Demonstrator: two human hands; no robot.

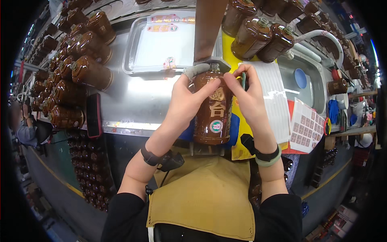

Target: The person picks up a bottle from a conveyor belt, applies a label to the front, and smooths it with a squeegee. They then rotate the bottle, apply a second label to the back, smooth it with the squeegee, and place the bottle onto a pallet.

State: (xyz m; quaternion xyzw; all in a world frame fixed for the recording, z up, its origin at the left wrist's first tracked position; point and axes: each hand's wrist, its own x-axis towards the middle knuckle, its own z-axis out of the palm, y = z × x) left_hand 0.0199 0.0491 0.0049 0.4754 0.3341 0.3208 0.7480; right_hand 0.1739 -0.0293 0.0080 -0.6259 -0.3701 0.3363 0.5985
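Observation:
A brown glazed bottle (211, 121) with gold characters and a round white-and-green sticker sits before me, its narrow neck toward the far side. My left hand (188, 97) is closed on its left shoulder, the thumb pressing its front. A grey cover wraps the left index finger, which reaches to the neck. My right hand (250, 94) has its thumb at the bottle's upper right side. Curled fingers of that hand keep a small dark green object (243, 80), whose kind I cannot make out. Blue padding (234, 131) shows around the bottle's base.
Many brown bottles (92, 72) crowd the left, and others (250, 38) stand at far right. A clear tray (128, 50) holds stickers. A phone (93, 115) lies left. Right are white foam sheets (276, 92), a sticker sheet (308, 128) and a sink (318, 74). A brown post (207, 28) rises ahead.

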